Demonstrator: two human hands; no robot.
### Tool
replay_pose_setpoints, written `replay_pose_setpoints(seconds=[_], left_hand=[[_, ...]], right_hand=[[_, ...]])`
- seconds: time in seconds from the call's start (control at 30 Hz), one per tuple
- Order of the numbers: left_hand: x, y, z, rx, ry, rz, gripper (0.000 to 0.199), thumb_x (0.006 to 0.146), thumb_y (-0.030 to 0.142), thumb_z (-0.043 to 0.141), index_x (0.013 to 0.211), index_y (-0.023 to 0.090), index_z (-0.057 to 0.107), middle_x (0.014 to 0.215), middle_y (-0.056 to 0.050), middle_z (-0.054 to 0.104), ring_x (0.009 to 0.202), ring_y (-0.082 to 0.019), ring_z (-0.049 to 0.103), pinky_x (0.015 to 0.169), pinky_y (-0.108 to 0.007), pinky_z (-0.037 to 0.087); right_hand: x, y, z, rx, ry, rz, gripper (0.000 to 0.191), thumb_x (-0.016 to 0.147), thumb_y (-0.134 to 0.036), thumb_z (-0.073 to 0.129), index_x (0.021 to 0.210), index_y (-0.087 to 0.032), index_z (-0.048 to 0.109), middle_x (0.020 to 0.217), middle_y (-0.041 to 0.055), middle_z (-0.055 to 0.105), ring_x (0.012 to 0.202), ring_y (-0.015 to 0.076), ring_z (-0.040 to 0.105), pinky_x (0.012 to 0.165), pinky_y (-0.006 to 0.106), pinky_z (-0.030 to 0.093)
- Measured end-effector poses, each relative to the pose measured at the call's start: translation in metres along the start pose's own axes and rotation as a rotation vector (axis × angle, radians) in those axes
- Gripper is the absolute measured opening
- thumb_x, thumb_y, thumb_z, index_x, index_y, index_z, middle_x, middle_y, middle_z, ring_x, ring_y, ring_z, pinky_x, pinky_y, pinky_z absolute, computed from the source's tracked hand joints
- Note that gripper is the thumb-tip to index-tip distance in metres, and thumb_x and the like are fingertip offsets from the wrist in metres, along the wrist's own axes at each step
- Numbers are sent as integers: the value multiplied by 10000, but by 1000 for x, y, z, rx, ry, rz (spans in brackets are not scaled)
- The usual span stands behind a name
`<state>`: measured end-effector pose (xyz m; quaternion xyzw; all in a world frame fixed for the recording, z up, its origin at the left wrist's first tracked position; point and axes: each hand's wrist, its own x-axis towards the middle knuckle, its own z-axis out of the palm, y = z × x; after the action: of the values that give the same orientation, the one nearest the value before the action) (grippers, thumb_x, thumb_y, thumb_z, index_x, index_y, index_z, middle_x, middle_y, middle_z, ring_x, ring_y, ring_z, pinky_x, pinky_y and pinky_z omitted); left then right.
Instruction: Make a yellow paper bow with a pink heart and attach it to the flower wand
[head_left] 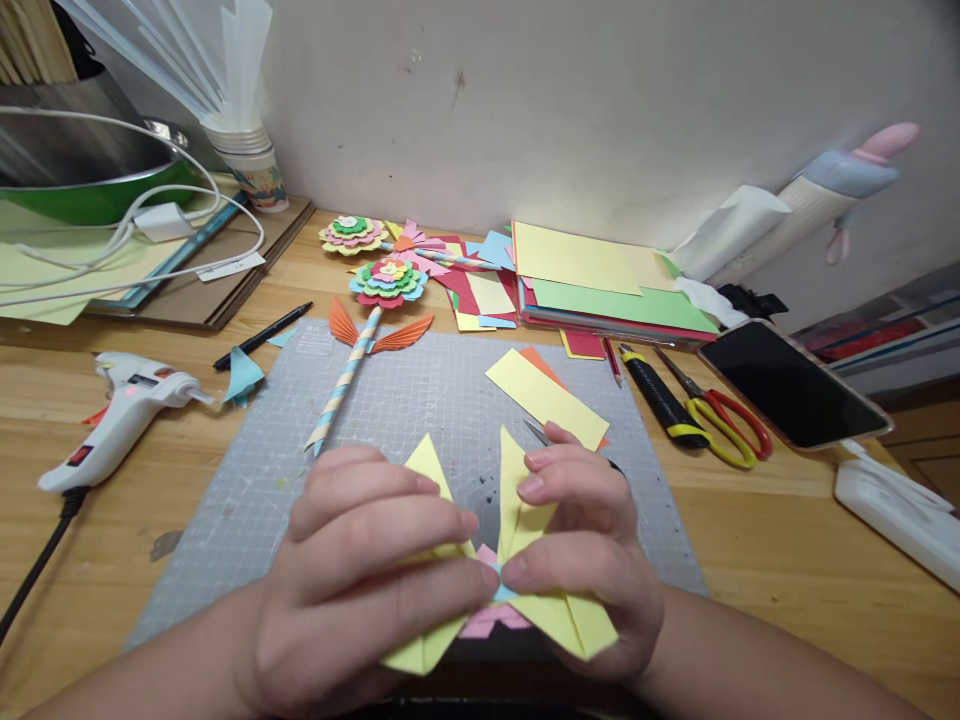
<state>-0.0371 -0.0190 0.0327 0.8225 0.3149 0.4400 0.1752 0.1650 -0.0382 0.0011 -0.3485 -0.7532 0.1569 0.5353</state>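
Note:
Low in the head view, my left hand (375, 570) and my right hand (592, 550) close round a folded yellow paper piece (517, 490) with pointed wings spreading to both sides. The fingertips meet near its middle, at a small light blue bit (502, 583). Pink paper (495, 620) shows just under that point. Behind the hands, a striped paper stick (349, 380) with orange pleated leaves and a layered paper flower (388, 283) lies on the grey cutting mat (247, 470). Yellow paper strips (547, 397) rest behind my right hand.
A glue gun (124, 415) and a black pen (262, 335) lie at the left. On the right are a cutter (664, 398), scissors (724, 420) and a phone (795, 382). Coloured paper sheets (615, 285) and paper cups (255, 170) stand near the wall.

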Motion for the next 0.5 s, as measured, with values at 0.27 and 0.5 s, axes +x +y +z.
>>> replay_pose_setpoints(seconds=[0.27, 0.5], left_hand=[[21, -5, 7, -485, -78, -564, 51, 755, 162, 652, 715, 190, 638, 806, -18, 581, 703, -142, 586, 589, -259, 481], [15, -13, 14, -700, -173, -839, 163, 760, 337, 709, 765, 188, 642, 819, -20, 587, 709, -146, 576, 588, -250, 471]], right_hand=[[11, 3, 2, 228, -154, 311, 236, 842, -350, 563, 1041, -228, 596, 1038, 72, 564, 960, 241, 554, 834, 424, 468], [12, 3, 6, 274, -195, 418, 122, 886, -243, 499, 829, -205, 600, 755, 18, 545, 732, 175, 552, 655, 320, 471]])
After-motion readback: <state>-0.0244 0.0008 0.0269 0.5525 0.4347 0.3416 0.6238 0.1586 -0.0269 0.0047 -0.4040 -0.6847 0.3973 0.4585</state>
